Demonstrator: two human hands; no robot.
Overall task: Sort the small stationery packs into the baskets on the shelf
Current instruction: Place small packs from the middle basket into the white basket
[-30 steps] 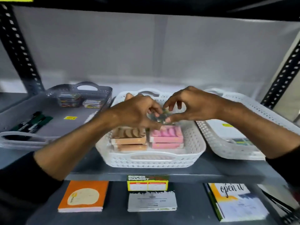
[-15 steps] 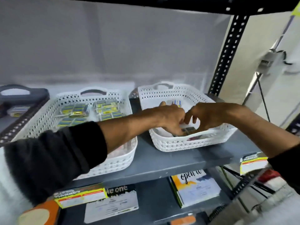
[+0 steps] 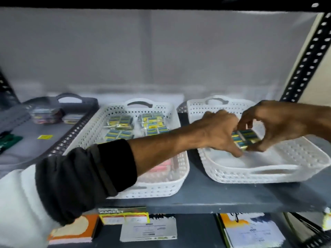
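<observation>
Both hands, left hand (image 3: 217,130) and right hand (image 3: 275,122), pinching stationery pack (image 3: 245,138) over right basket (image 3: 302,158), long axis slanting down-right

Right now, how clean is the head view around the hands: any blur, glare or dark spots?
Head view: the pack held by both hands, left hand and right hand, is fairly sharp; left sleeve and grey basket are smeared; lower shelf dim; frame edges bend; no strong glare.

Left hand (image 3: 217,132) reaching rightward, right hand (image 3: 274,122) facing it, both hands' fingers (image 3: 240,122) pinched closed together
</observation>
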